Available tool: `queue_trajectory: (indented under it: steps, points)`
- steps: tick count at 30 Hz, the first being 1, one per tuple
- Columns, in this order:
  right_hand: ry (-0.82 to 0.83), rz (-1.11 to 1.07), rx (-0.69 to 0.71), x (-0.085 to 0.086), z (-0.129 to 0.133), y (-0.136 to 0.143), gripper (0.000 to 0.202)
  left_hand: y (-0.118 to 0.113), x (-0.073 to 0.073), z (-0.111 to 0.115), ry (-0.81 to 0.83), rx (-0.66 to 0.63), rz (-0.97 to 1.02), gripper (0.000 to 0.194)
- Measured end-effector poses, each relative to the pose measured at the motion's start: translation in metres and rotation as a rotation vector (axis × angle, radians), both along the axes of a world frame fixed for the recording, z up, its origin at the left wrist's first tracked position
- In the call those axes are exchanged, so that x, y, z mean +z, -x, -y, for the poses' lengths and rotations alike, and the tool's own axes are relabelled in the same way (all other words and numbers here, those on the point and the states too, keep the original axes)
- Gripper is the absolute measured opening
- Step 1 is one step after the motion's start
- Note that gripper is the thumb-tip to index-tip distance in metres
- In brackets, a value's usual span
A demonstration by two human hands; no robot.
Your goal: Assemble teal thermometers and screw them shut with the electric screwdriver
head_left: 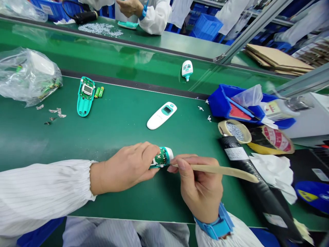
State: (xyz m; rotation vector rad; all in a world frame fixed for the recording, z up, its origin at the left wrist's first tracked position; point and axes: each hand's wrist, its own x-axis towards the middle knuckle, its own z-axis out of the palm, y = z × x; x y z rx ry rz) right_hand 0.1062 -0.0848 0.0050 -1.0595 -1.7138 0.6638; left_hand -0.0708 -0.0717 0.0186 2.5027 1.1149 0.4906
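My left hand is closed around an opened thermometer body, teal with a green circuit board and a white tip. Most of that body is hidden under my fingers. Between the thumb and fingers of my right hand is a thin cream-coloured curved stick; its near end meets the white tip of the body. A white thermometer cover with a small screen lies just beyond my hands. Farther left rests another open teal thermometer half with its board showing, beside two green batteries.
A clear plastic bag of parts and several small metal pieces lie left. Right are a blue bin, a bowl of screws and a long black tool. One thermometer head sits on the belt; a co-worker's hand is beyond.
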Motion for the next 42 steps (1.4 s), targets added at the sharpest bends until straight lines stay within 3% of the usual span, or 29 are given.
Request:
queue_trajectory:
  steps: [6, 9, 15, 24, 42]
  points:
    - [-0.020, 0.040, -0.007, -0.001, 0.000, -0.001, 0.013, 0.000, -0.003, 0.001, -0.038, 0.016, 0.084, 0.019]
    - [0.064, 0.004, -0.042, 0.005, -0.002, -0.001, 0.006, -0.001, -0.007, 0.002, -0.061, 0.053, 0.123, 0.018]
    - [0.051, -0.092, -0.050, 0.019, -0.014, 0.002, 0.005, -0.002, -0.008, 0.003, -0.045, 0.055, 0.146, 0.019]
    - [0.103, 0.029, 0.023, 0.008, -0.020, -0.001, 0.009, -0.002, -0.008, 0.001, -0.093, 0.091, 0.099, 0.019]
    - [0.053, 0.108, 0.095, 0.009, -0.022, 0.000, 0.006, -0.002, -0.007, 0.000, -0.006, 0.047, 0.123, 0.015]
